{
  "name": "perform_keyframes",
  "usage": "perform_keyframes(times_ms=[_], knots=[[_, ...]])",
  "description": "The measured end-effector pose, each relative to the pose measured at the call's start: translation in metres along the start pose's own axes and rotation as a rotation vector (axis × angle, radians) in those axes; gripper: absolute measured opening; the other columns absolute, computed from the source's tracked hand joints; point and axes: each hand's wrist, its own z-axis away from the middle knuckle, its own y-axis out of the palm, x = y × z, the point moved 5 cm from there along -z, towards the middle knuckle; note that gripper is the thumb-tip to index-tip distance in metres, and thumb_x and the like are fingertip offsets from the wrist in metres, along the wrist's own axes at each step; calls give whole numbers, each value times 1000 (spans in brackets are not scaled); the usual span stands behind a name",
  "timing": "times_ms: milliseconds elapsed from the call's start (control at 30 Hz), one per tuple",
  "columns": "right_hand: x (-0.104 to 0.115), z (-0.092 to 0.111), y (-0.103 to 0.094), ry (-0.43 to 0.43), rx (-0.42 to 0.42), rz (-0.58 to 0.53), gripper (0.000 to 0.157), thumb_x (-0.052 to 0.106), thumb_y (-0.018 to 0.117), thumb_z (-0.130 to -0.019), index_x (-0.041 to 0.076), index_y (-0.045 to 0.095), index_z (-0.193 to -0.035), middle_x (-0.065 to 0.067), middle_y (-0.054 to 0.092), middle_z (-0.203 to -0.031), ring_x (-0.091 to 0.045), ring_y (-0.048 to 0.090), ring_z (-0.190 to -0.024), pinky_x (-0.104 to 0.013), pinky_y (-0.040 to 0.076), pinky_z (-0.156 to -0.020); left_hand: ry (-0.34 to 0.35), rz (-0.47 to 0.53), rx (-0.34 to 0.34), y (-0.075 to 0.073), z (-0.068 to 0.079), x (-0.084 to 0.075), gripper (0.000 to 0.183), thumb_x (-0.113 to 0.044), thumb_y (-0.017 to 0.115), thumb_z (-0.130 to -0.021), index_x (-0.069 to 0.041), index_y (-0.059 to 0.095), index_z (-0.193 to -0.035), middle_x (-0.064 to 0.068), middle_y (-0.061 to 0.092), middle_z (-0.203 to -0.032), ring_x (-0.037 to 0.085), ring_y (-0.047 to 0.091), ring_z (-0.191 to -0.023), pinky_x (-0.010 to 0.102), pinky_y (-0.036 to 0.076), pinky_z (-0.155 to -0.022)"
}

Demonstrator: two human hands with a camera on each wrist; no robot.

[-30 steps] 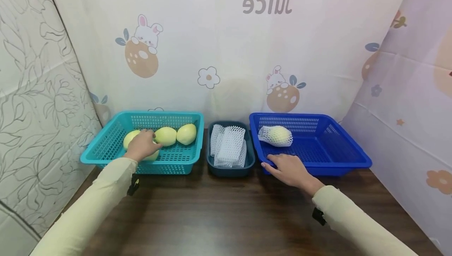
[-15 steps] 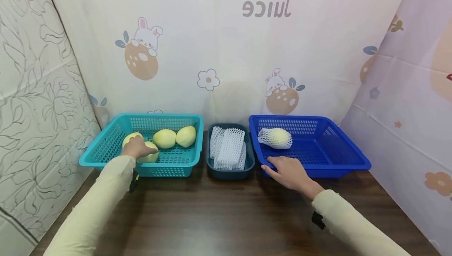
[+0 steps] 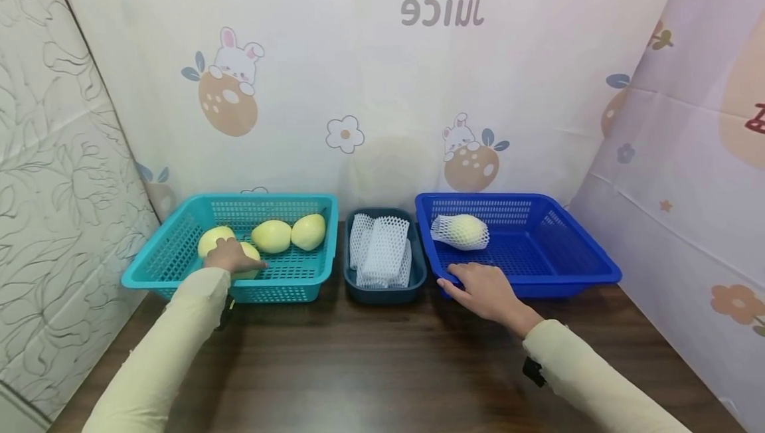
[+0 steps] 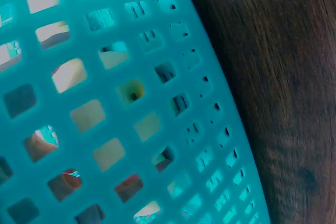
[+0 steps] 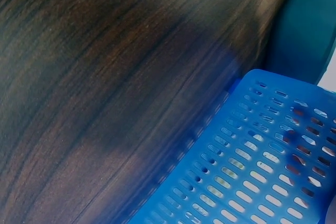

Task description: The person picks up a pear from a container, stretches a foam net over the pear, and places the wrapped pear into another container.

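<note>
My left hand [image 3: 228, 257] reaches into the teal basket [image 3: 325, 280] and grips the near yellow-green pear [image 3: 248, 252], its thumb stretched to the right across the front. Beside it, to the left, lies another pear [image 3: 212, 238]; two more, one being the pear [image 3: 308, 232], sit farther right. Through the basket wall [image 4: 115, 129] the left wrist view shows bits of fruit and fingers. My right hand [image 3: 487, 293] holds the near left rim of the blue basket [image 3: 574, 279], fingers over the edge, thumb outside. Inside that basket lies a pear in a white foam net [image 3: 463, 232].
Between the two baskets stands a dark teal tub [image 3: 385, 297] with several white foam nets [image 3: 385, 250]. All three containers stand on a dark wooden table [image 3: 358, 366] against a printed cloth backdrop [image 3: 382, 74].
My left hand has settled lower round the near pear, its thumb now pointing right. The right hand keeps its place on the blue basket's rim. The head view has shifted slightly.
</note>
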Motion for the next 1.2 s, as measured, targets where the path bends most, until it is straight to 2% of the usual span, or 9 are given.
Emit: perform_keyframes(times_ms=[233,533,767,967,1200], knots=[[1,-1,-2,4,-4,-8,49,47,50,-95,4,68,-111,-13,68,-103,-29,64,-91,-48,51,-75,15,38,-26,1,-4,1,82,-36,71,-79,23,34,-122,41,37,-110,50,49,-89,55,46,-73],[0,-1,-1,17,18,-8,53,49,48,-95,4,67,-115,-14,67,-108,-31,64,-96,-50,50,-79,32,54,-42,0,-6,2,77,-33,69,-79,23,35,-119,38,39,-105,46,49,-84,52,46,-69],[1,0,-3,25,24,-8,52,48,49,-95,3,66,-116,-15,67,-109,-32,63,-98,-51,49,-80,48,81,-105,-6,-9,-1,81,-34,72,-78,23,36,-123,38,41,-110,44,52,-85,52,47,-69],[3,0,-4,20,21,-4,50,47,50,-95,4,67,-114,-15,67,-107,-31,64,-95,-49,50,-78,108,118,-167,-19,-5,-11,83,-34,72,-78,22,34,-125,38,39,-116,43,52,-87,51,47,-69],[2,-1,-3,22,25,-6,52,48,49,-95,3,66,-116,-15,67,-110,-32,63,-98,-50,50,-81,188,139,-233,-29,5,-28,86,-33,71,-79,20,30,-132,40,35,-124,49,46,-101,56,45,-77]])
